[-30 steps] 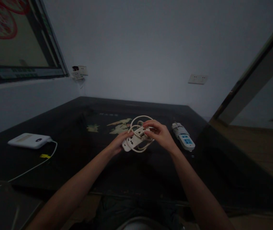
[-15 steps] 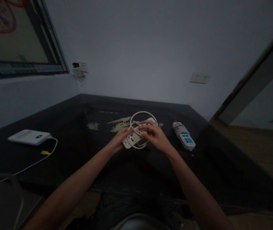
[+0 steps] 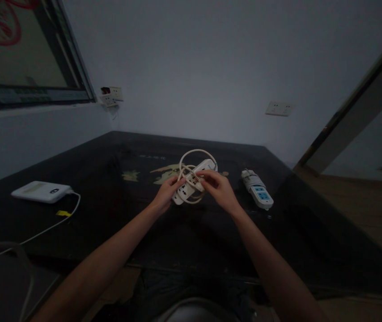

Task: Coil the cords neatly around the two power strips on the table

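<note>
A white power strip (image 3: 184, 191) is held tilted above the dark table, its far end pointing up and to the right. Its pale cord (image 3: 196, 150) loops loosely around it and arches over the top. My left hand (image 3: 168, 193) grips the strip's lower left side, thumb on top. On the right side, my right hand (image 3: 218, 188) pinches with thumb and fingertips at the cord, near what looks like its plug end; the dim light hides the exact shape. Off to the right lies a second power strip (image 3: 261, 195) with blue socket faces and its cord wrapped round one end.
The black table (image 3: 191, 241) carries a floral pattern. On its left lies a white power bank (image 3: 40, 191) with a white cable (image 3: 48, 230) trailing off, beside a yellow tag (image 3: 63, 213). Wall sockets (image 3: 278, 108) sit behind; other sockets (image 3: 109, 99) hang loose at the left corner.
My right fingers have pulled back from across the strip to its right edge, baring more of its sockets and far end. The strip and cord loop have risen slightly.
</note>
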### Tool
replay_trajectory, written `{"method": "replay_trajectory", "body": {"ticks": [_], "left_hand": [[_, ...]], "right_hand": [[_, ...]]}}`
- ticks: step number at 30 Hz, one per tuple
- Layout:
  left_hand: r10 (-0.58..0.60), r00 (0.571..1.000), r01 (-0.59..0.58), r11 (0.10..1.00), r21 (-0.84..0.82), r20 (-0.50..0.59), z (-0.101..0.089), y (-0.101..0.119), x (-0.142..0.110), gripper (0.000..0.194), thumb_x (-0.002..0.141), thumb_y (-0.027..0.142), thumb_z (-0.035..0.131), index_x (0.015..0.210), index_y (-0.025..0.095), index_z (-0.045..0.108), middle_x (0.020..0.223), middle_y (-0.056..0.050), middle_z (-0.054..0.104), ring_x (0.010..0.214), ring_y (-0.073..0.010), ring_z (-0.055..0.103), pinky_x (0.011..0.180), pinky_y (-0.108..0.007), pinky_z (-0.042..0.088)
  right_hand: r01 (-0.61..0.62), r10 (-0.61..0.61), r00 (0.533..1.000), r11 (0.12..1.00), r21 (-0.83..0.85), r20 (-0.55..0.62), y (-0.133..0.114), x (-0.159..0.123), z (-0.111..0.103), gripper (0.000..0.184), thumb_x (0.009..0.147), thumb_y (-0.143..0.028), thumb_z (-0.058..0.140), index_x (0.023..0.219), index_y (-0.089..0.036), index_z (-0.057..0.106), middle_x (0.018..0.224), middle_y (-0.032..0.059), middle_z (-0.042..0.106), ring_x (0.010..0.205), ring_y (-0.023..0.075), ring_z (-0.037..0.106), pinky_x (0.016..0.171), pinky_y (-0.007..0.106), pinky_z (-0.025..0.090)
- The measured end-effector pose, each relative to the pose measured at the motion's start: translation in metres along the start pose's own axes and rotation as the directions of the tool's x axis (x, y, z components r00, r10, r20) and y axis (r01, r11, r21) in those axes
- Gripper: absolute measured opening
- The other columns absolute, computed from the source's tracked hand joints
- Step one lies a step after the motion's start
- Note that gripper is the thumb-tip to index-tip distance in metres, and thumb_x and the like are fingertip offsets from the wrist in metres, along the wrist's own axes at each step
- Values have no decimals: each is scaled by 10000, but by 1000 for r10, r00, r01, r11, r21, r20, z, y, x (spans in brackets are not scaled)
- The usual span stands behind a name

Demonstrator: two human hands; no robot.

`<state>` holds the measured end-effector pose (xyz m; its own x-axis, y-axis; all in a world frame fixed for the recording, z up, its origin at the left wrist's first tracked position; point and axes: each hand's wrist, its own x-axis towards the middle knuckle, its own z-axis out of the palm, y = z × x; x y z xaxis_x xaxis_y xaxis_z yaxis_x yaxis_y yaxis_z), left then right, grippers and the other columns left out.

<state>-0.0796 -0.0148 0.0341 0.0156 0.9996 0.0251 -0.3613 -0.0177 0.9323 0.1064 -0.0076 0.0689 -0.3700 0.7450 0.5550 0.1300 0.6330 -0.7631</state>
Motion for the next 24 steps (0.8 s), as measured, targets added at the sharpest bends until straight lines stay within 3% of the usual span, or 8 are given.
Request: {"method": "replay_trajectory", "body": {"ticks": [6,13,20,24], "left_hand": [[36,999,-36,998,51,4,-2,-4,4,382,645,375,791,914,124,687,754,-25,679,621,-106,578,597,-208,427],[30,1000,-30,999,43,-1,-5,-9,7,414,646,396,782,949,128,696,785,-41,696,662,-131,605,610,-220,438],[8,1000,-10,998,66,31,-2,-6,2,427,708,391,739,1047,138,685,918,-79,714,738,-158,633,662,-241,460],[14,1000,-16,996,86,24,-4,-7,4,396,717,383,730,1020,132,689,890,-77,710,707,-150,622,635,-236,451]], "right_hand": [[-118,123,991,988,98,-49,12,1,2,345,750,-248,650,1093,-212,641,1045,79,682,908,193,652,807,347,526],[-103,116,968,992,70,-224,1,2,-2,219,751,-258,648,953,-184,693,939,66,714,854,193,656,746,309,526],[-145,199,941,968,204,-273,-3,2,-1,195,707,-277,698,878,-183,702,867,43,723,744,168,656,700,297,524],[-154,234,917,955,254,-323,-1,2,-2,175,684,-270,714,836,-184,704,842,37,724,753,168,655,701,296,517]]}}
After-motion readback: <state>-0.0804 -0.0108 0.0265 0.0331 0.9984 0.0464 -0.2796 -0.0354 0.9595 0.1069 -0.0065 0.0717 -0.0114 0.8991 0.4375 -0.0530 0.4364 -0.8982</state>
